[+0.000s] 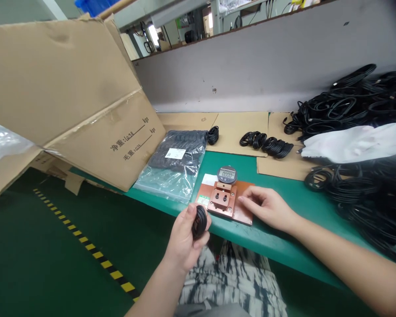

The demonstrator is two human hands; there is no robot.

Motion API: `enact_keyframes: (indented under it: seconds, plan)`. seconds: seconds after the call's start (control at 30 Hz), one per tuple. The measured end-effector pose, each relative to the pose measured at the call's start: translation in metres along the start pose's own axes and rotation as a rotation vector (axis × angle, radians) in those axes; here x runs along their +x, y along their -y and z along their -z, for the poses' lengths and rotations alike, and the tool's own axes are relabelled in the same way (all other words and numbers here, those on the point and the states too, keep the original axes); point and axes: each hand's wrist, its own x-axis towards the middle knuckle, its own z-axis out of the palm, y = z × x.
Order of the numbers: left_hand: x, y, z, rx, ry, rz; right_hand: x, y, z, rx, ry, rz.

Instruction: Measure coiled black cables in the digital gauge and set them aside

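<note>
My left hand [188, 235] is closed around a small coil of black cable [199, 222], held just off the front edge of the bench. Beside it, on the green bench top, stands a copper-coloured fixture [221, 199] on a flat base plate [246, 215]. A round digital gauge [227, 175] at its back reads what looks like 0.000. My right hand [267, 206] rests at the right side of the plate, fingers loosely bent, thumb and forefinger apart, with nothing visible between them. Its other fingers are partly hidden.
Behind the fixture lies a clear bag [171, 182] of coiled cables. Several small coils [265, 144] sit on cardboard sheets [237, 125]. Loose black cables [346, 105] and a white cloth or bag [356, 143] pile up at right. A large open carton [95, 110] leans at left.
</note>
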Motion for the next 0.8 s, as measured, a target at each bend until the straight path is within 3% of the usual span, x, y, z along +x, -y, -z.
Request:
enact_keyframes:
  seconds: [0.23,0.57,0.8]
  plan:
    - [0.000,-0.004,-0.008,-0.078,-0.120,0.052,0.000,0.001,0.001,0.001,0.004,0.002]
    - [-0.006,-0.022,-0.003,-0.217,0.033,0.030,0.001,0.000,0.000,0.002,0.016,-0.016]
    - [0.010,-0.037,-0.006,0.065,0.014,-0.134,0.002,0.000,0.000,0.008,0.017,0.002]
